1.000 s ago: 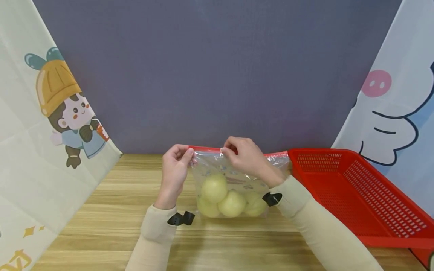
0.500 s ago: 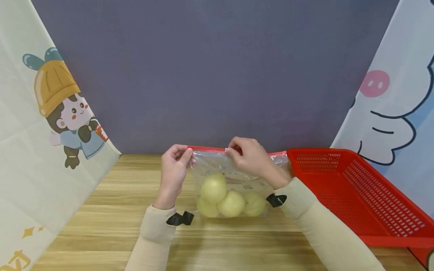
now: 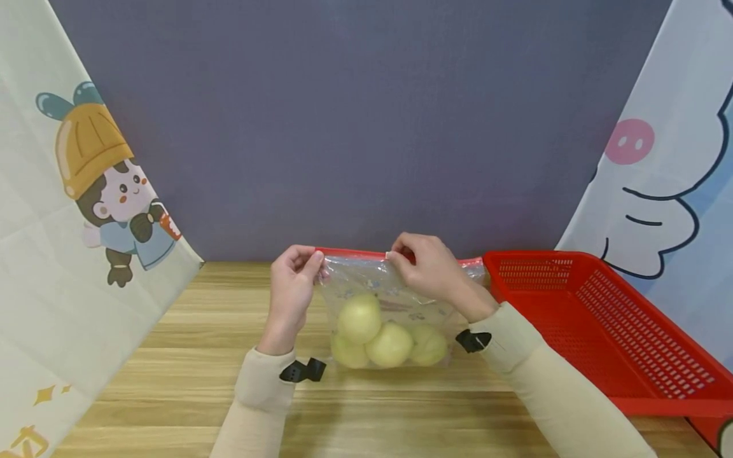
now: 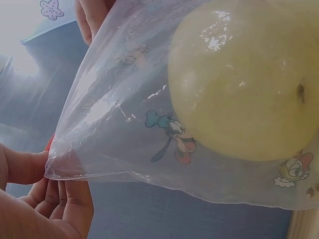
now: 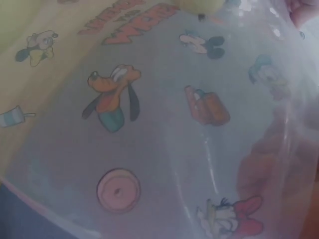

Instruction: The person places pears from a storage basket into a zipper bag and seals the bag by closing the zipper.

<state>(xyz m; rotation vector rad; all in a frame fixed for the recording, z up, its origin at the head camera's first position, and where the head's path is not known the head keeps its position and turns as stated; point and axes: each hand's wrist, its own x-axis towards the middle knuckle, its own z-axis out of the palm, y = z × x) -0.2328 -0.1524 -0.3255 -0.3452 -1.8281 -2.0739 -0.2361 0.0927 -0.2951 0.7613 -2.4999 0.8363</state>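
A clear zip bag (image 3: 346, 273) with a red closure strip along its top stands in the middle of the head view. Several round yellow-green fruits (image 3: 359, 318) lie in its lower part; one fruit (image 4: 249, 79) looms large behind the printed film in the left wrist view. My left hand (image 3: 290, 289) pinches the bag's top left corner between thumb and fingers. Further right along the strip, my right hand (image 3: 432, 270) pinches a small white slider (image 3: 388, 255). Cartoon prints (image 5: 112, 97) fill the right wrist view, where my right fingers show only blurred through the film.
A red plastic basket (image 3: 658, 407) with perforated sides stands right beside the bag. Wood-grain tabletop (image 3: 189, 356) lies below, with a dark grey panel (image 3: 343, 127) behind it. Printed cloths (image 3: 34, 222) flank both sides.
My right hand has slid a little to the right along the red strip, with the white slider in its fingers. My left hand keeps its hold on the corner.
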